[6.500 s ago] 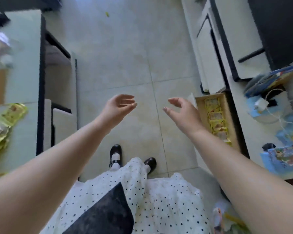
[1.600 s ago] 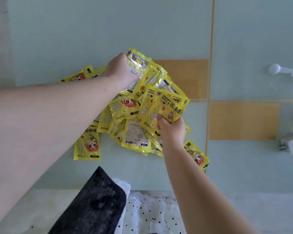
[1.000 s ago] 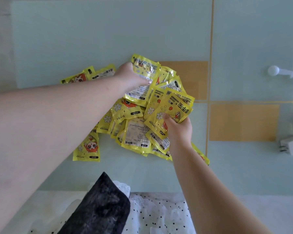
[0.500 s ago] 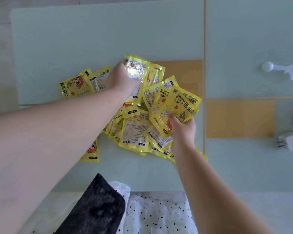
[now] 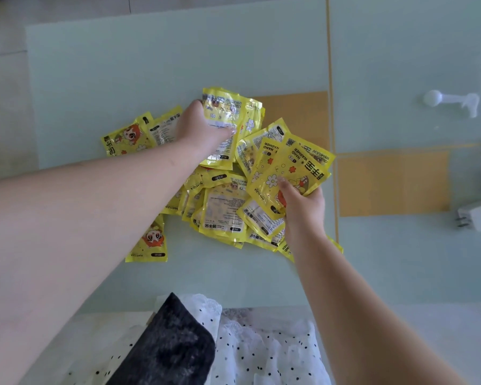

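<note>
A heap of several yellow hand-warmer packets (image 5: 222, 212) lies on a pale green glass table (image 5: 122, 65). My left hand (image 5: 200, 129) grips one packet (image 5: 222, 118) at the top of the heap, thumb across its face. My right hand (image 5: 303, 204) holds a small fanned stack of packets (image 5: 289, 168) at the heap's right side, thumb on the top packet. More packets lie loose to the left (image 5: 128, 137) and near the front (image 5: 150, 243).
A white plastic spoon-like piece (image 5: 450, 100) lies at the far right of the table. A white charger plug (image 5: 478, 216) sits at the right edge. Orange squares (image 5: 392, 184) show through the glass. My dotted white skirt (image 5: 261, 351) fills the bottom.
The view swung from the floor to the table with the packets. Over the last second both hands kept their packets; the right hand's stack shifted slightly right and fanned out.
</note>
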### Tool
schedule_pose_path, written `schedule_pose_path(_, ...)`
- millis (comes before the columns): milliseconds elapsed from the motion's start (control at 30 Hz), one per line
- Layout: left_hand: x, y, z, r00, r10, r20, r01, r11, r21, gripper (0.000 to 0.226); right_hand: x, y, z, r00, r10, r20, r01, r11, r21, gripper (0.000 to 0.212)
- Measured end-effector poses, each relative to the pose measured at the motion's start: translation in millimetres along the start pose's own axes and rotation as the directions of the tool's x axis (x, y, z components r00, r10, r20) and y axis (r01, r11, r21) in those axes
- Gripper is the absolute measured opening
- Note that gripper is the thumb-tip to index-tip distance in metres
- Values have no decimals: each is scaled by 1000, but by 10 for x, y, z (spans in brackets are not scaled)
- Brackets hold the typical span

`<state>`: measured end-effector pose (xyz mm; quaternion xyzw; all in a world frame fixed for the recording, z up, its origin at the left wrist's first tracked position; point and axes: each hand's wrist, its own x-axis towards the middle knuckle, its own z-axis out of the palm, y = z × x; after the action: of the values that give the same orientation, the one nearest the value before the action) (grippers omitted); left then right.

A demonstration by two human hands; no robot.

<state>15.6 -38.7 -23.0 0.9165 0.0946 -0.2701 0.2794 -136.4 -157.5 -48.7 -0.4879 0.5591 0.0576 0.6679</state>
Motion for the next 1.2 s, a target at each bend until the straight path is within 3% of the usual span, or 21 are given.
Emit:
schedule_pose_path(133, -73, -40, -132, 1000, 3, 10, -3, 1000, -5, 69, -110, -3, -39, 1000, 4, 1, -4, 999, 53, 23)
schedule_pose_path(300, -189, -145, -324, 998, 56, 1, -56, 998, -26, 54, -365, 63, -132, 999, -27, -27, 31, 986, 165, 31)
schedule_pose_path(367, -275, -179, -381, 997, 80, 23, -79, 996, -36, 58, -514, 132, -193, 998, -28, -57, 39, 976, 213, 35)
schedule_pose_path(533, -650, -232, -422, 976, 157, 152, -161, 987, 19, 86, -1002, 404, -419, 987, -26, -159, 77, 943, 323, 32)
schedule_pose_path(667, -1160, -234, -298, 933, 181, 310, -200, 979, 31, 97, -1440, 728, -737, 968, -10, -249, 119, 897, 426, 33)
schedule_pose_path(933, -2455, -376, 325, 711, 259, 654, -348, 938, 7, 47, -2325, 1870, -1506, 881, 159, -446, 171, 772, 612, 43)
schedule_pose_path(1067, -3125, -625, 692, 575, 244, 781, -420, 907, 25, 30, -2865, 2647, -1808, 810, 257, -527, 236, 680, 695, 33)
schedule_pose_path(1200, -3939, -979, 1041, 419, 210, 883, -554, 830, 66, 36, -3455, 3468, -2044, 725, 379, -574, 314, 561, 766, 25)
